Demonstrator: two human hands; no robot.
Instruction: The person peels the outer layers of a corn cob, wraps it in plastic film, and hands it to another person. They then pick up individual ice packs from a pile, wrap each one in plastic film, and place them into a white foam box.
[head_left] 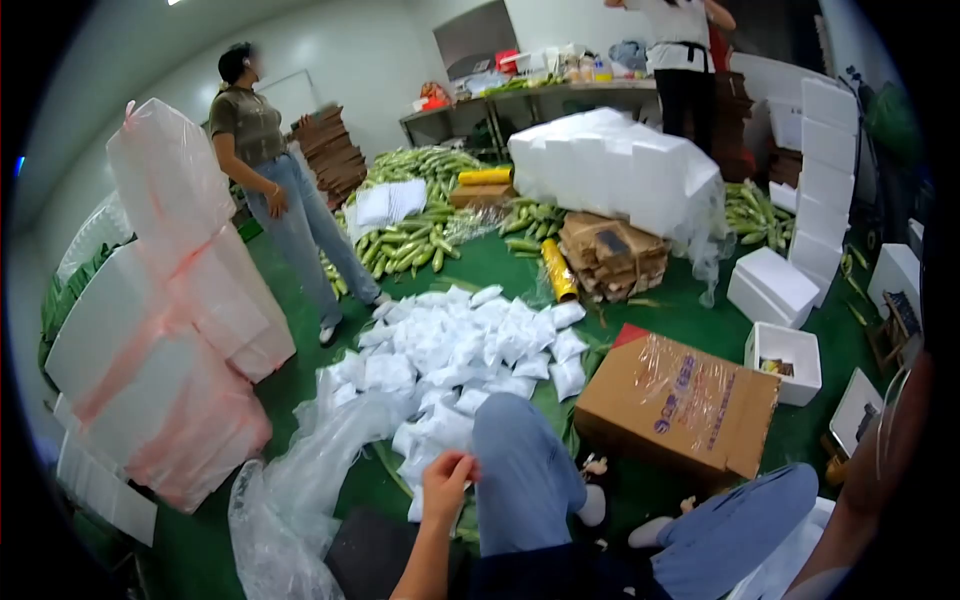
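My left hand [447,482] is beside my left knee, thumb and fingers drawn together; what they hold, if anything, does not show. Just beyond it spreads a heap of small white packets [455,345]. Clear plastic sheeting [290,510] lies crumpled left of that hand. At the right edge, my right arm [850,520] reaches up, a thin white loop near its dark, blurred end, and the fingers cannot be made out. A taped cardboard carton [670,405] stands in front of my knees.
Wrapped white foam boxes [170,370] are stacked at left. Green corn ears [410,240] lie piled behind the packets, near a standing person [265,170]. A yellow roll [558,270] and flattened cardboard [612,255] lie mid-floor. An open foam box [783,385] sits right of the carton.
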